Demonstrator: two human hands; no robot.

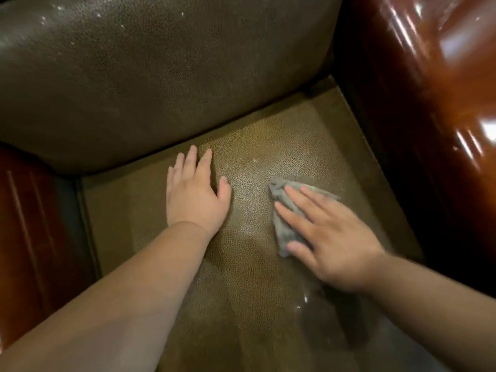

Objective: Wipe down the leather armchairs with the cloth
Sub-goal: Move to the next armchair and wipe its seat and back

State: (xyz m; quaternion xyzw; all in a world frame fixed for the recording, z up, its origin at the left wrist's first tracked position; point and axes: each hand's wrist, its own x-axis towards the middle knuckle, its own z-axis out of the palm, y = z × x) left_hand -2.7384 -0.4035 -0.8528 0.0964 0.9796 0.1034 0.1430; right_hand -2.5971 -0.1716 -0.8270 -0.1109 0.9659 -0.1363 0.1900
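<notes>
Fingers [296, 196] of my right hand [330, 237]: straight and spread, pressing flat on the cloth [284, 226], nothing curled round it. Fingers of my left hand [197, 196]: likewise straight, palm down, resting on the bare seat cushion [241, 277], holding nothing.

Cloth: grey, small, crumpled into a loose wad; lies on the right half of the seat cushion, mostly under my right hand, one corner poking out toward the backrest [161, 76]. I judge it light, soft and limp, with no stiffness of its own; it should bunch or roll under a push unless the palm keeps it flat. Best hold, in my view: flat pressure from above, or a pinch on the loose corner to refold it.

Seat cushion: olive-brown pebbled leather, a sheen showing beside the cloth. I read it as firm and fairly slick, so the cloth should glide.

Armrest [442, 116]: glossy reddish wood, right of the cloth, not touching it.
</notes>
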